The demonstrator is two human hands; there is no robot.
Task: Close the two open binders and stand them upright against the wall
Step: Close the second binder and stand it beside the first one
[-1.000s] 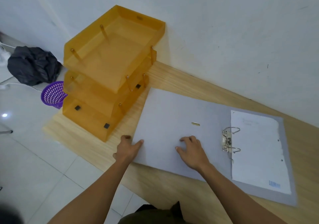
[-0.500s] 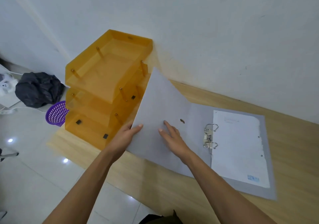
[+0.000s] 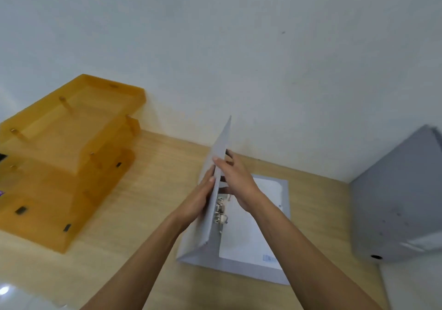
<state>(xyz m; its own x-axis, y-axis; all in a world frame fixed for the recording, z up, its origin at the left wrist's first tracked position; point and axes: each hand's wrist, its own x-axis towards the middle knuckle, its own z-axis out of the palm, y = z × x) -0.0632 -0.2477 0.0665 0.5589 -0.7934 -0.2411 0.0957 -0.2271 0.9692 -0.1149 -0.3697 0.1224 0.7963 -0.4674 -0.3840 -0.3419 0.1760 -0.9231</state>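
Note:
A grey lever-arch binder (image 3: 239,269) lies on the wooden table (image 3: 153,190) with its back cover flat and white paper (image 3: 246,235) on it. Its front cover (image 3: 221,147) stands nearly vertical, seen edge-on. My left hand (image 3: 203,195) presses the cover's outer face while my right hand (image 3: 235,178) holds its inner face, thumb over the top edge. The metal ring mechanism (image 3: 221,211) shows between my wrists. A second grey binder (image 3: 401,199) stands closed and tilted at the right, against the wall (image 3: 263,46).
An orange stack of translucent letter trays (image 3: 67,156) stands at the left on the table, against the wall. Bare tabletop lies between the trays and the binder. Pale floor tiles (image 3: 19,295) show at the lower left past the table's edge.
The front cover has swung up from flat on the table to nearly vertical, with both hands on it. The view has shifted right, bringing the second binder into sight.

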